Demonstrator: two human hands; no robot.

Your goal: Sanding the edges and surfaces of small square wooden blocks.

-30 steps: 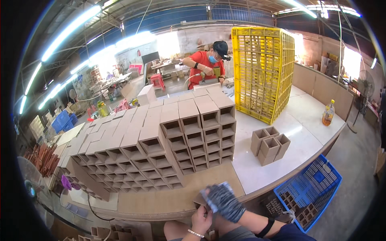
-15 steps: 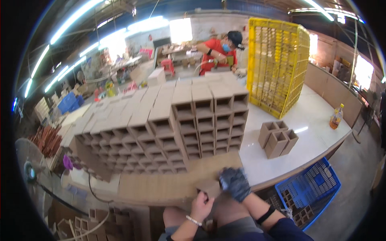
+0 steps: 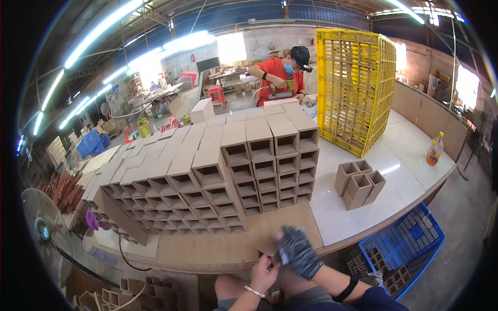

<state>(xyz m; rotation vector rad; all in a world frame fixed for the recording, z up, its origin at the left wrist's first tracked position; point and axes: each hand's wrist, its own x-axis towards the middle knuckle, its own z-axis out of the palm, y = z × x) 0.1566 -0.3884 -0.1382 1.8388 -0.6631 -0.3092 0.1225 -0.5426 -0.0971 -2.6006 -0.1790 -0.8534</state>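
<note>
Both hands, the left hand [image 3: 265, 273] and the gloved right hand [image 3: 300, 252], have fingers clamped on a small cardboard piece [image 3: 267, 245]; best hold it flat and steady near the counter [image 3: 218, 249].

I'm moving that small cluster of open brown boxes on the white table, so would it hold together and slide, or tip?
The cluster of open boxes looks like thin board, so probably light and easy to push on the smooth white table. The boxes seem squat, so unlikely to tip. Whether they are joined is unclear; they might separate.
</note>
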